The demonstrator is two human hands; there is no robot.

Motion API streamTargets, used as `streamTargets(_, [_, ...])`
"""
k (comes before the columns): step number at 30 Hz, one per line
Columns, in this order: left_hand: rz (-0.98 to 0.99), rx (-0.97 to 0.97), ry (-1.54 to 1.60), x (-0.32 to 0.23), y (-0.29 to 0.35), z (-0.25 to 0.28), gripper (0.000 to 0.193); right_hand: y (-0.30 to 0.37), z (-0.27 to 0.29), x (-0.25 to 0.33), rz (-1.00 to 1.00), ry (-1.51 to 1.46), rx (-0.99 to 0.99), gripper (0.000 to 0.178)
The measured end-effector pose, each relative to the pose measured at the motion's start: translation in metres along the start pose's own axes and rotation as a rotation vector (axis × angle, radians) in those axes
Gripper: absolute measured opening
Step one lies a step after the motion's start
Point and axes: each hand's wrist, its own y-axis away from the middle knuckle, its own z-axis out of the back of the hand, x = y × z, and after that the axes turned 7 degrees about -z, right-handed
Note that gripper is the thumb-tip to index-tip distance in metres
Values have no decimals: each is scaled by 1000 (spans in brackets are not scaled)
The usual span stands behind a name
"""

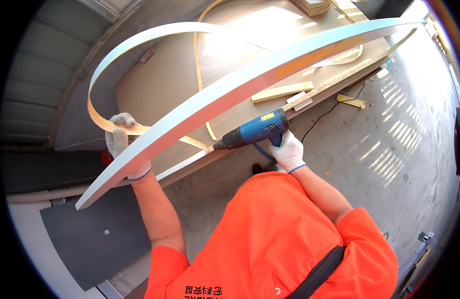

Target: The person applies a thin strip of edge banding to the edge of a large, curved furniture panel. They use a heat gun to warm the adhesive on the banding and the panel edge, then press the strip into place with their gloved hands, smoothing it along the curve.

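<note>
My right hand (290,151), in a white knit glove, grips a blue heat gun (260,128) by its handle. Its dark nozzle points left, at a thin strip lying along the near edge of a large wooden board (155,99). In my left hand (121,132), also gloved, is a curved edge banding strip (98,110), white outside and yellowish inside, with fingers wrapped over it. A long white span of edge banding (230,97) arches across the view, passing in front of my left wrist and hiding part of the board.
A short pale wood block (282,92) lies on the board, near loose narrow strips (198,65). Stacked brown pieces (311,6) sit at the far edge. A dark cord (319,119) trails over the concrete floor (364,164). A grey sheet (95,239) lies at lower left.
</note>
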Motion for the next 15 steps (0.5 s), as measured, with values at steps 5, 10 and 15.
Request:
streamTargets(5, [4, 29, 13, -1, -1, 6, 30, 0, -11, -3, 28, -16, 23, 46])
streamTargets(10, [-25, -10, -12, 0, -1, 0, 29, 1, -12, -4, 24, -15, 28, 48])
streamTargets(15, [-2, -15, -60, -1, 0, -2, 34, 0, -17, -8, 35, -14, 22, 48])
